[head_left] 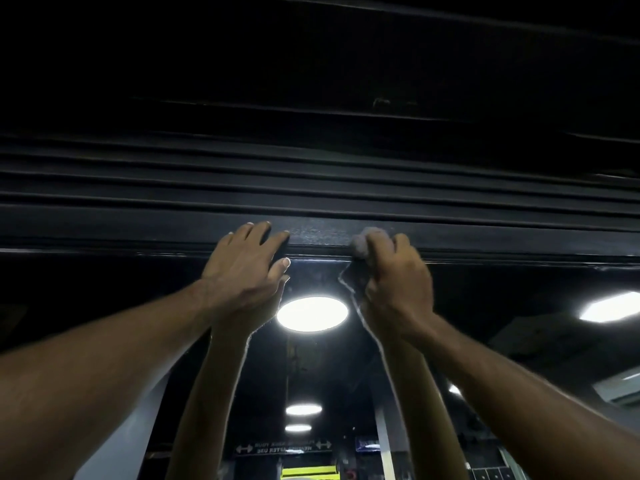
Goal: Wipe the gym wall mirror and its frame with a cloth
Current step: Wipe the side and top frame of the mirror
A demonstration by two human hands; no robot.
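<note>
Both arms reach up to the dark frame (138,223) that runs across the top edge of the mirror (502,306). The forearms are cut off by the picture's lower corners, at 7 and 5 o'clock.

The left hand (247,271) lies flat on the frame just toward 9 o'clock from the centre. Its fingers (258,230) are straight and slightly spread, the tips on the frame's face and the thumb at its lower edge.

The right hand (398,282) is near it on the 3 o'clock side. It grips a bunched greyish cloth (362,245) and holds it against the frame. Only the back of this hand and its knuckles show. The fingers are curled round the cloth and their tips are hidden behind it. The cloth is blurred, so its folds and edges are hard to make out. Only the lump sticking out at 11 o'clock from the knuckles is plain. A dark shape just below it, at the glass, may be hanging cloth or a reflection; I cannot tell which.

Toward 12 o'clock above the frame there are dark ridged bands, too dim to tell apart.

In the glass, the reflected arms (207,393) rise from 6 o'clock to meet the hands. Between them glows a round ceiling light (311,313), with smaller lights below it. At 6 o'clock there is a sign (284,448) with mirrored lettering, too small to read.
</note>
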